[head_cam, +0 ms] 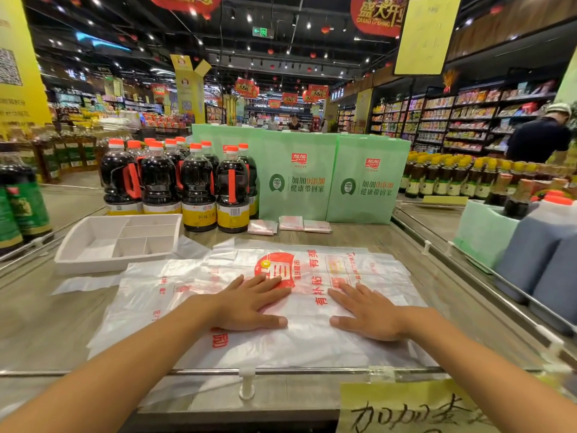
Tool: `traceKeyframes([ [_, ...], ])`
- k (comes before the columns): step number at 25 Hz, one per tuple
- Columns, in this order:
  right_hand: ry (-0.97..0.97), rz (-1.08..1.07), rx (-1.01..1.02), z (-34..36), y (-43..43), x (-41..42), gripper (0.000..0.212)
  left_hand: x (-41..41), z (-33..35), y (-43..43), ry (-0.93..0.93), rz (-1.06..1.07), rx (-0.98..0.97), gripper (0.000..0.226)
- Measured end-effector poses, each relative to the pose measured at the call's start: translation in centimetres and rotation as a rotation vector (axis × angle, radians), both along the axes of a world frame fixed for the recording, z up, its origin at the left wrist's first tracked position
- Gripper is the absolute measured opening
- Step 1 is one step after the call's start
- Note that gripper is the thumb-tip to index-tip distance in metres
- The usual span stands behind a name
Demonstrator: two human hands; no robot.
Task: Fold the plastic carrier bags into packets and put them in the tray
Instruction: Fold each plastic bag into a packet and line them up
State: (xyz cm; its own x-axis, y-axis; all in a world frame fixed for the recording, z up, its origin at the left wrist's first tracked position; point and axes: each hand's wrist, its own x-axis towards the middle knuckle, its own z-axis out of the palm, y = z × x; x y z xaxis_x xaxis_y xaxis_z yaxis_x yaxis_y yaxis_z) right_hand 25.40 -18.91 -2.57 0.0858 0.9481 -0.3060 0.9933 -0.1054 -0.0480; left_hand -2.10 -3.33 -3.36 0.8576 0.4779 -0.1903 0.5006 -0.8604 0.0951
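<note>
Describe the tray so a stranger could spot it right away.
Start at the dark sauce bottles with orange caps. Just in front of them, slightly left, sits the tray. It is the only white box with dividers.

Both my bare forearms reach forward from the lower corners and converge toward the middle, wrists straight. My left hand (pixel 249 303) lies flat, palm down, its fingers (pixel 265 284) straight, slightly spread and angled up to the right, the thumb stretched out toward the other hand. My right hand (pixel 370 314) lies palm down near it, not touching it, fingers straight and angled up to the left, thumb pointing back at the left thumb.
</note>
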Motion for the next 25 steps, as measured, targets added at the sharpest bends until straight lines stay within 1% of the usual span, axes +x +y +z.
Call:
traceKeyframes([
  [4, 0.018, 0.016, 0.045, -0.5, -0.2, 0.3, 0.092, -0.1, 0.0, -0.2, -0.015, 0.007, -0.020, 0.078],
  [6, 0.056, 0.036, 0.132, -0.4, -0.6, 0.5, 0.099, -0.1, -0.1, 0.0, -0.032, 0.004, -0.015, 0.076],
  [7, 0.072, 0.041, 0.180, -0.2, -0.7, 0.6, 0.097, -0.1, 0.0, 0.0, -0.042, 0.000, -0.006, 0.075],
  [11, 0.106, 0.053, 0.295, 0.5, -1.3, -0.4, 0.069, -0.3, 0.2, -0.5, -0.047, -0.010, 0.007, 0.071],
  [15, 0.261, 0.054, 0.329, 0.1, -1.3, -0.3, 0.062, -0.4, 0.3, -1.0, -0.018, -0.027, 0.001, 0.072],
  [20, 0.282, 0.098, 0.296, 0.1, -1.0, 0.6, 0.045, -0.5, 0.2, -0.9, -0.056, -0.061, -0.009, 0.068],
  [22, 0.328, 0.060, 0.276, 0.3, -1.1, 1.0, 0.040, -0.9, 0.4, -0.5, -0.024, -0.071, -0.042, 0.075],
  [24, 0.338, 0.051, 0.231, 0.4, -1.3, 1.5, 0.039, -1.6, 0.5, -0.2, 0.034, -0.089, -0.078, 0.094],
  [25, 0.328, 0.058, 0.216, 0.4, -1.4, 1.8, 0.040, -2.1, 0.6, 0.2, 0.059, -0.093, -0.089, 0.100],
])
